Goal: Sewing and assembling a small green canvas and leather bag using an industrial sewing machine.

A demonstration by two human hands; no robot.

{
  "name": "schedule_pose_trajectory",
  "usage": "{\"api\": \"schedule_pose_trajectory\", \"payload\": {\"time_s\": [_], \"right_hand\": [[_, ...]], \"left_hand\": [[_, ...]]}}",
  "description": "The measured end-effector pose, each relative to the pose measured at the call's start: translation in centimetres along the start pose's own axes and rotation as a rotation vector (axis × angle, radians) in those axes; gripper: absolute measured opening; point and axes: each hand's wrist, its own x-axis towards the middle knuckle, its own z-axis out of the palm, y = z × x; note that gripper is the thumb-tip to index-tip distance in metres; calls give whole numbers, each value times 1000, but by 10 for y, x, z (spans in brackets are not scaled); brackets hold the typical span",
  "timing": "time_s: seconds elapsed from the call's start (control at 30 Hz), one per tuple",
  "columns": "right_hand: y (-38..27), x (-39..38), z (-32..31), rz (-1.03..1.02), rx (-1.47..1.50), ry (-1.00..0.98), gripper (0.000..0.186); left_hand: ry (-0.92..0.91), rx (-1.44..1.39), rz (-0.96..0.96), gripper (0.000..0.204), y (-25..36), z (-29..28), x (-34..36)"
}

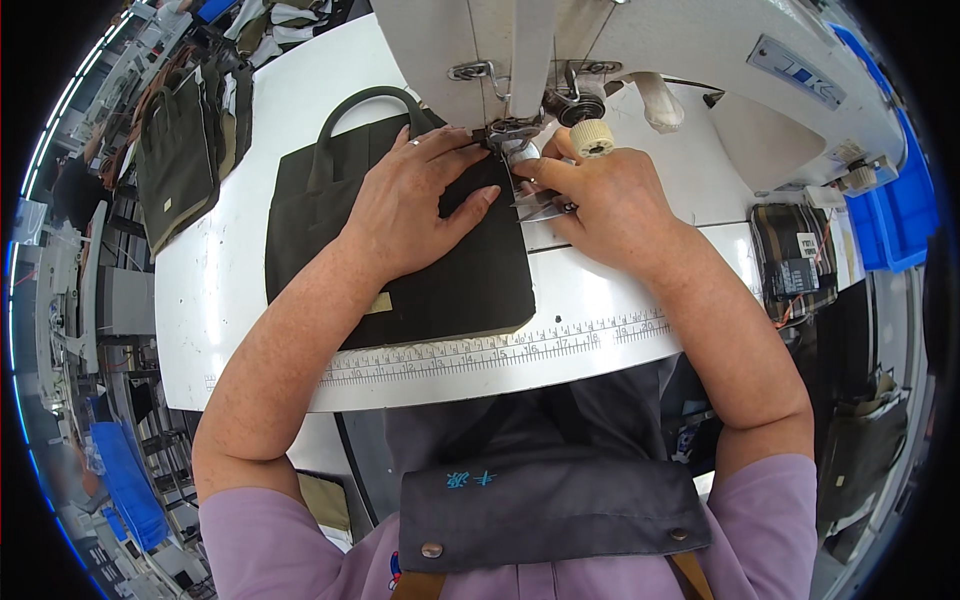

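Note:
A dark olive handbag (480,270) lies flat on the white sewing table, its handle loop (372,92) toward the far side. My left hand (415,195) rests on the bag with its fingers stretched toward the needle area and its thumb apart. The bag's right edge lies by the presser foot of the sewing machine (680,40). Just right of the foot, my right hand (610,200) is closed, thumb and forefinger pinched near the bag's edge. Metal blades that look like thread snips (540,207) stick out from under its fingers. What the fingertips pinch is hidden.
A printed ruler strip (420,368) runs along the table's near edge. Another dark bag (180,160) hangs over the left edge. At right lie a checked pouch with a dark box (795,277) and blue bins (900,210). The machine head overhangs the far side.

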Motion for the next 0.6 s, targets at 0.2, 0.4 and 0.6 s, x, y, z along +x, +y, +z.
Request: {"api": "schedule_pose_trajectory", "payload": {"time_s": [0.2, 0.4, 0.6], "right_hand": [[11, 1, -5, 121, 217, 49, 15], [12, 2, -6, 122, 216, 34, 14], [12, 0, -5, 100, 246, 13, 14]], "left_hand": [[153, 142, 127, 28, 6, -10, -1], [295, -199, 401, 17, 136, -86, -41], [370, -799, 348, 37, 191, -106, -54]]}}
